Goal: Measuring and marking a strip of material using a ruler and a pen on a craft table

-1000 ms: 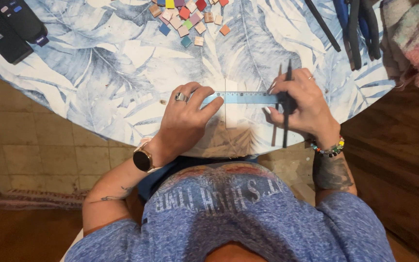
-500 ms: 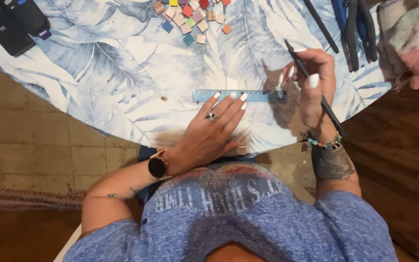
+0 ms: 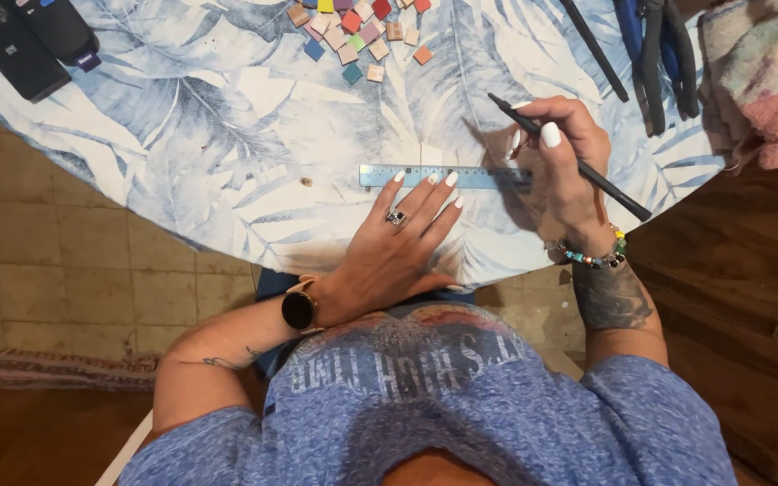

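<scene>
A light blue ruler [image 3: 425,175] lies flat on the round table covered with a blue leaf-print cloth [image 3: 209,135]. My left hand [image 3: 402,243] rests flat on the cloth with fingers spread, its fingertips touching the ruler's near edge. My right hand [image 3: 562,166] hovers over the ruler's right end and grips a thin black pen-like tool [image 3: 578,166], which slants from upper left to lower right. A black watch sits on my left wrist, a beaded bracelet on my right.
Several small coloured square tiles [image 3: 357,31] lie at the table's far side. Two black remote controls [image 3: 24,40] sit at the far left. Pliers with blue handles [image 3: 655,54] and a crumpled pink and green cloth [image 3: 763,81] lie at the far right.
My left hand has flattened out below the ruler, fingers spread along its edge. My right hand lifted the black tool off the table and now holds it slanted above the ruler's right end.
</scene>
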